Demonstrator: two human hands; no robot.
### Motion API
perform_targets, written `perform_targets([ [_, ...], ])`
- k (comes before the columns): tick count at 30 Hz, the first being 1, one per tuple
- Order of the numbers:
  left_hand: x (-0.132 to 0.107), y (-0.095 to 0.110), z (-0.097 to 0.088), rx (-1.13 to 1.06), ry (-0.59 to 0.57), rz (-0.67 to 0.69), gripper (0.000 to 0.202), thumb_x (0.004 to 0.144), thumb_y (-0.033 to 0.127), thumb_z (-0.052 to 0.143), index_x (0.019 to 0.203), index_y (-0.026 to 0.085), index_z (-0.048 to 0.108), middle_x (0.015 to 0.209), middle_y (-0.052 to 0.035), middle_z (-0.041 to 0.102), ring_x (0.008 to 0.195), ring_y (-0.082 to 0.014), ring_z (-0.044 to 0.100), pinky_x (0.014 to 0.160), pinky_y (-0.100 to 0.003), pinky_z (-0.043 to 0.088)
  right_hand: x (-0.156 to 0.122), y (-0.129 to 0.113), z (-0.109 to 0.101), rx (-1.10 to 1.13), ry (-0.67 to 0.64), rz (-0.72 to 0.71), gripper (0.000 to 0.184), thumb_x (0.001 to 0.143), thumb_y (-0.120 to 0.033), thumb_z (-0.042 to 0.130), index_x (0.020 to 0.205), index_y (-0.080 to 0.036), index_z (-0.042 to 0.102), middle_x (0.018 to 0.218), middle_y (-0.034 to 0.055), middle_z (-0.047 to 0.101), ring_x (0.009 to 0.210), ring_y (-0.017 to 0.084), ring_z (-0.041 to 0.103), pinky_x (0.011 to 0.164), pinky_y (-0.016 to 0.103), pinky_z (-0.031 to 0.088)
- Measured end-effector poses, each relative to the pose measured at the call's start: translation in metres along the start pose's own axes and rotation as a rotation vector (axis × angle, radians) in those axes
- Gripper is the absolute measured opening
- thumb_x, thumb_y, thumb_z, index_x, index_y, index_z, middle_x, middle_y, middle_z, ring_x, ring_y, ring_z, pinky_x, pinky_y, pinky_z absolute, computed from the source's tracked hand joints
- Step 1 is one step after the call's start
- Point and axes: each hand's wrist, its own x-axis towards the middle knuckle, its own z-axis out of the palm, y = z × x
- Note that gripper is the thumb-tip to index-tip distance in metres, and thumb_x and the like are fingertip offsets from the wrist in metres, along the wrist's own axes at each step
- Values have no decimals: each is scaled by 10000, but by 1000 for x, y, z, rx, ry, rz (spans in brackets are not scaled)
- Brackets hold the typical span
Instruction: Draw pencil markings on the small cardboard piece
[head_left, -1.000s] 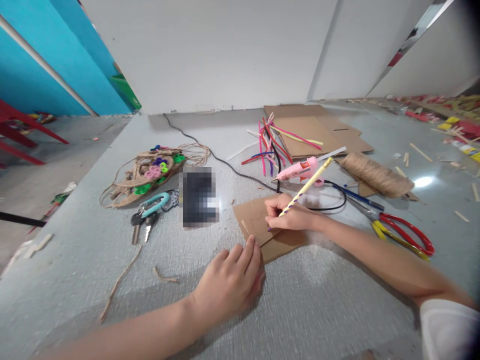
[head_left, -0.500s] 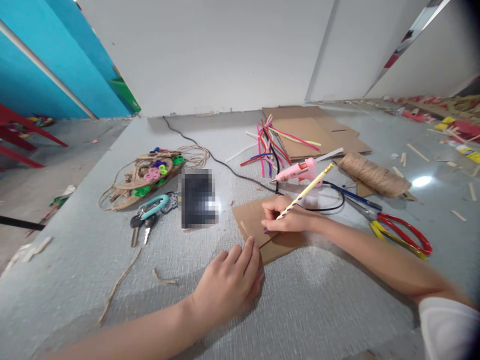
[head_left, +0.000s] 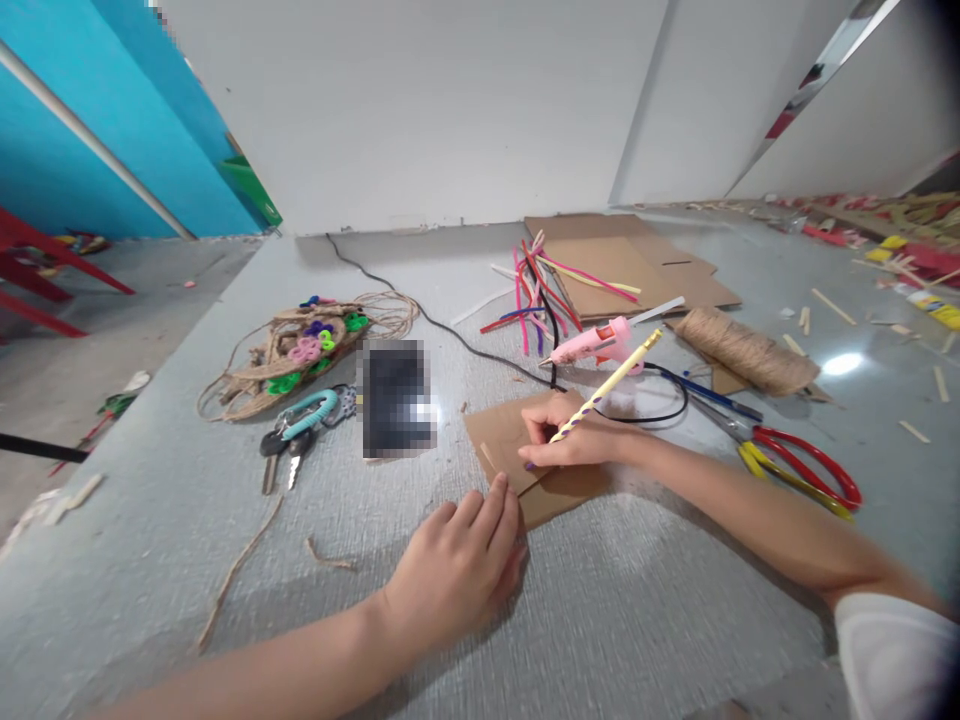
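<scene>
A yellow pencil (head_left: 611, 383) with a purple spiral pattern is gripped in my right hand (head_left: 576, 432), its eraser end tilted up to the right. Its lower end meets a brown cardboard piece (head_left: 495, 425) lying on the grey surface. My left hand (head_left: 459, 550) rests at the near left edge of the cardboard, its fingers stretched out and fingertips pressing on it. A smaller cardboard piece (head_left: 534, 482) seems to lie over the larger one under my hands. Just beyond my right hand lies a pink glue gun (head_left: 592, 342) with a clear glue stick in its back.
Red-and-yellow-handled scissors (head_left: 806, 465) and a twine spool (head_left: 746, 350) lie to the right. Pipe cleaners (head_left: 534, 290) and cardboard sheets (head_left: 622, 255) are behind. Leftward are keys (head_left: 285, 450), a blurred dark object (head_left: 396, 398) and a twine piece with coloured flowers (head_left: 304, 350). A black cord (head_left: 442, 325) crosses the surface.
My right hand and the pencil have shifted slightly left and down over the cardboard. My left hand stays in place.
</scene>
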Motion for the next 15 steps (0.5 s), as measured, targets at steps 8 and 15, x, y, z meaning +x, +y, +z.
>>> perform_targets([
  [8,0,0,1,-6,-1,-5,358,865,224,426,1072,26,640,1116,-174,658,695,-228,619,474,-319,492,2,9,4,291,411,60,267,716,-201,550,547,-205,344,478,-71,404,460,76,390,474,224,318],
  [15,0,0,2,-10,2,-2,354,847,227,454,1071,26,640,1114,-180,657,687,-226,619,470,-316,490,1,-3,13,54,422,115,256,763,-298,591,590,-189,436,521,-54,469,489,74,398,477,220,284],
])
